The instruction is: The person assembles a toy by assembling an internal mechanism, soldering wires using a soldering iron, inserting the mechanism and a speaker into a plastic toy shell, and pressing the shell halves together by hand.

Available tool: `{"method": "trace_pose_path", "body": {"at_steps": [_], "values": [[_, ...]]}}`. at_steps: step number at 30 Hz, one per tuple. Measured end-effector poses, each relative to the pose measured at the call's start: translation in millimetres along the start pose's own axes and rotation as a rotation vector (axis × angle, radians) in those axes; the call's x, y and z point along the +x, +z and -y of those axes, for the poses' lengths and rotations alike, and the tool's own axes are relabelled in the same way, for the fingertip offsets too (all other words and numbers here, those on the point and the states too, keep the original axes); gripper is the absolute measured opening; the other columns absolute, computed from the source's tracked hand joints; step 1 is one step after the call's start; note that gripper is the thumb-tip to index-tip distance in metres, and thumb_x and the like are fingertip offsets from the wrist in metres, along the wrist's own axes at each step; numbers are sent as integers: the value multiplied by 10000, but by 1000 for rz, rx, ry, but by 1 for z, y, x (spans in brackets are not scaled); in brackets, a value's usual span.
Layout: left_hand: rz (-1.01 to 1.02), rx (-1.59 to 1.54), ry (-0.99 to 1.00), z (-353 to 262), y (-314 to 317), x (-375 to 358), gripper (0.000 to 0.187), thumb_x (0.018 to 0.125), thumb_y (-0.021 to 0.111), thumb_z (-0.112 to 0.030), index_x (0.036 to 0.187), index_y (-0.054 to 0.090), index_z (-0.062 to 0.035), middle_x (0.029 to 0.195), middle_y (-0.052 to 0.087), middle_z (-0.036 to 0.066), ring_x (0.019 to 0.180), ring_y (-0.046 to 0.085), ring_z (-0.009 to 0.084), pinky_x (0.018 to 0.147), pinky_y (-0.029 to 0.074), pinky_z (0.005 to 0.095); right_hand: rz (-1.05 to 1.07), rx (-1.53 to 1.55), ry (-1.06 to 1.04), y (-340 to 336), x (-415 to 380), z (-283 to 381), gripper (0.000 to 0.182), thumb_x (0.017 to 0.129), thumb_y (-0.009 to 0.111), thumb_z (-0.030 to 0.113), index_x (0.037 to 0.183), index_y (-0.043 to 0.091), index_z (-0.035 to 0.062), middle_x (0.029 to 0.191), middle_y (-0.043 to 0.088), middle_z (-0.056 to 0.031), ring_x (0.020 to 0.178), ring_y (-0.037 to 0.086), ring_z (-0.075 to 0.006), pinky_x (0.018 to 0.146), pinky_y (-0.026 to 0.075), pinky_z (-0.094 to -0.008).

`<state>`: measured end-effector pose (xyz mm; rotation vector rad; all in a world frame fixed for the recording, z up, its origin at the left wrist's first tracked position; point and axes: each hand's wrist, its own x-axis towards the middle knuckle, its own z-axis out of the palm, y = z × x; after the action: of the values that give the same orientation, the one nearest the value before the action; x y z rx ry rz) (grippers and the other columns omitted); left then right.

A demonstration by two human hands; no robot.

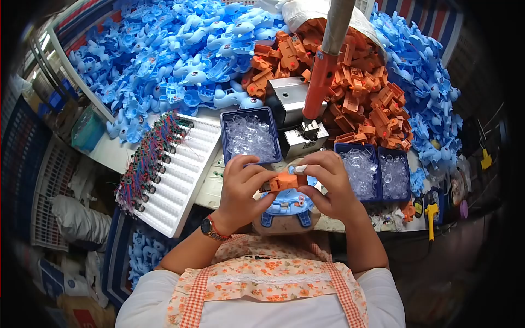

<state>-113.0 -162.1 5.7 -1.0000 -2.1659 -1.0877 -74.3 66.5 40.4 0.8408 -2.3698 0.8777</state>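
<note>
Between my two hands is a small orange plastic part (285, 182), held above a light blue plastic piece (287, 203) near the table's front edge. My left hand (244, 188) grips its left end between thumb and fingers. The fingers of my right hand (331, 186) close on its right end, and a white wrapping covers one fingertip. Just beyond my left hand stands a blue bin (223, 136) of clear plastic pieces. What lies inside the orange part is too small to tell.
Light blue parts (164, 60) and orange parts (377, 104) are heaped behind. A red-and-metal pole (322, 82) comes down beside a metal box (290, 98). A white tray (186, 169) with wired components lies left, two bins (377, 188) right, and a yellow-handled tool (431, 216) at far right.
</note>
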Motion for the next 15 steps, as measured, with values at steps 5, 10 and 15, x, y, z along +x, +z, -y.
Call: {"method": "trace_pose_path", "body": {"at_steps": [5, 10, 15], "values": [[41, 5, 35, -7, -6, -3, 297, 675, 784, -157, 957, 708, -100, 903, 629, 44, 1064, 560, 288, 968, 395, 467, -7, -73, -50, 5, -5, -2, 295, 809, 732, 178, 1049, 617, 50, 1110, 620, -98, 1147, 556, -309, 1050, 340, -472], [51, -3, 29, -5, 2, -8, 271, 673, 773, -168, 922, 702, -89, 876, 629, 51, 1020, 567, 289, 933, 405, 461, -77, -132, 59, 2, -15, 12, 417, 797, 752, 153, 1162, 600, 22, 1195, 600, -146, 1160, 552, -348, 1061, 357, -470], [121, -12, 32, -1, 22, -12, 241, 678, 755, -197, 881, 688, -87, 835, 617, 53, 973, 571, 277, 939, 393, 466, -159, -116, 225, -10, -52, 14, 392, 770, 742, 54, 1132, 601, -7, 1211, 596, -175, 1120, 572, -342, 981, 427, -416]]}}
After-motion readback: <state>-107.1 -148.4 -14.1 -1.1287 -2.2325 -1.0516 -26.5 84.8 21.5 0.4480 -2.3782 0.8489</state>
